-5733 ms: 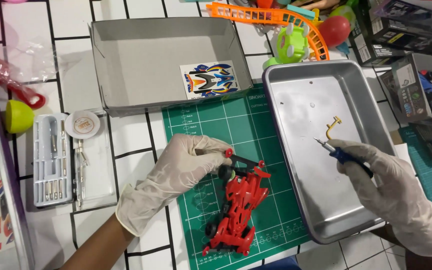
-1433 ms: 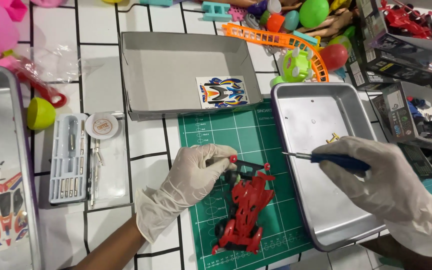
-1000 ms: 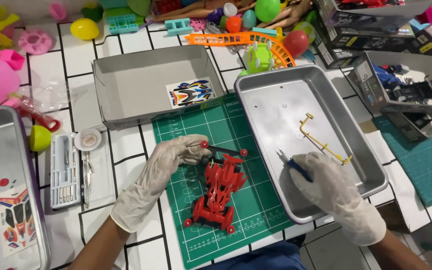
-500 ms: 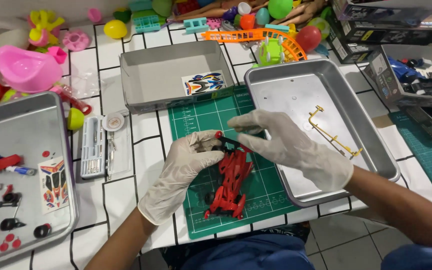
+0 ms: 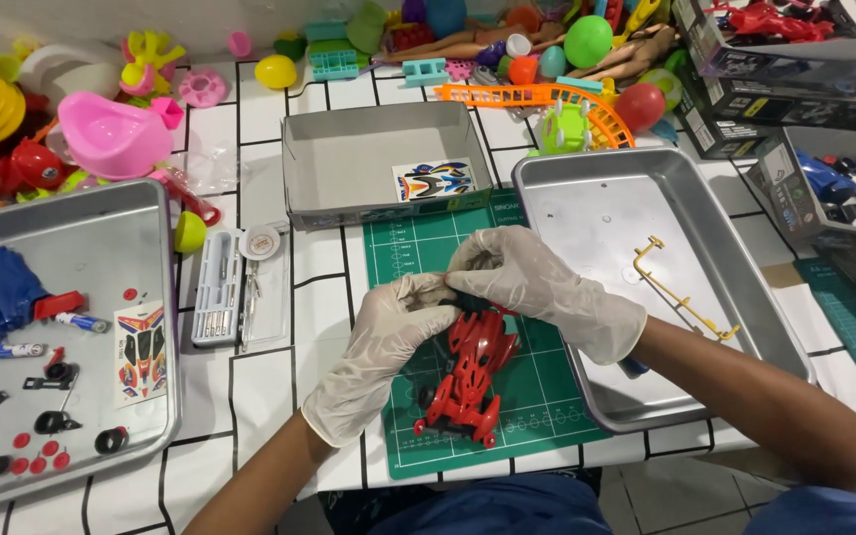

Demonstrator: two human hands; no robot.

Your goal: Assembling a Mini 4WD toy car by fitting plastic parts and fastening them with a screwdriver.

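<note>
- Where the white tiled surface (image 5: 250,396) carries everything, the green cutting mat (image 5: 547,396) serves as the landmark: it lies in the middle, with a grey tray (image 5: 587,198) just to its right and another grey tray (image 5: 151,208) well off to its left.
- Behind the mat stands an open grey box (image 5: 349,159) with a sticker sheet (image 5: 433,181) inside.
- On the mat lies the red toy car (image 5: 468,381), its long axis running from the near edge of the mat up and slightly right toward the hands.
- Both gloved hands meet at the car's far end; the near end lies free.
- The left hand (image 5: 388,332) comes in from the mat's near-left side, fingers curled and pinching the far end.
- The right hand (image 5: 537,287) reaches across from the right tray, fingers bent down over the same end; what it pinches is hidden.
- In the right tray lies a thin yellow plastic frame (image 5: 681,287), well apart from the car.
</note>
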